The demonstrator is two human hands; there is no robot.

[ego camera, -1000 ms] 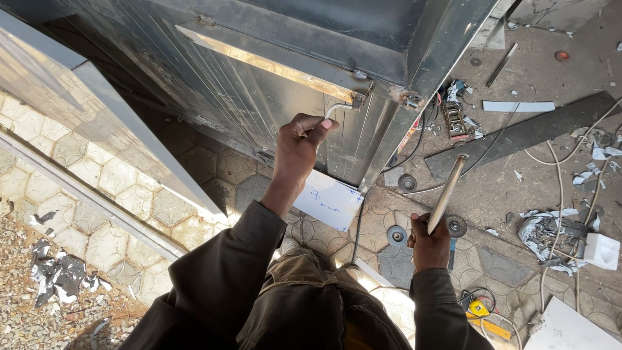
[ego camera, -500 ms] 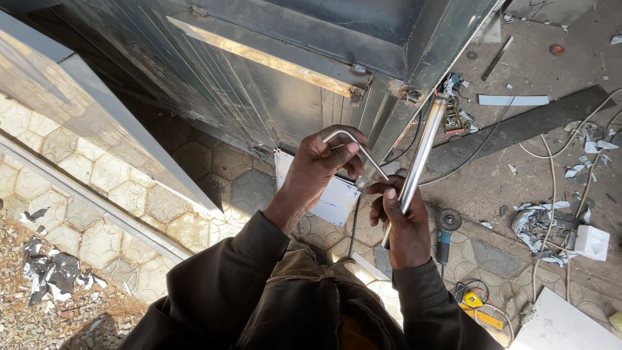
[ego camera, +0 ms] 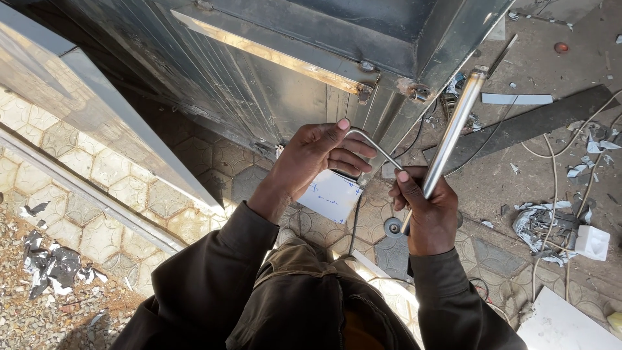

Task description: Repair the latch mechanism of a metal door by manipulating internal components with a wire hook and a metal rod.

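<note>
Left hand (ego camera: pixel 324 155) grips my bent rod (ego camera: pixel 374 148), right hand (ego camera: pixel 424 207) clamps the tube (ego camera: pixel 453 129) beside it

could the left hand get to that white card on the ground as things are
Probably yes: the white card lies just below the left hand with nothing between, but that hand is gripping the bent rod.

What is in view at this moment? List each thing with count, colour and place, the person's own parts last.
metal door: one, grey, top centre
bent rod: one, silver, between both hands
metal tube: one, silver, slanting up to the right
white card: one, white, on the paving below the hands
dark plank: one, right ground
crumpled scraps: several, grey-white, far right
left hand: one, holding the bent rod
right hand: one, fingers around the metal tube
</note>
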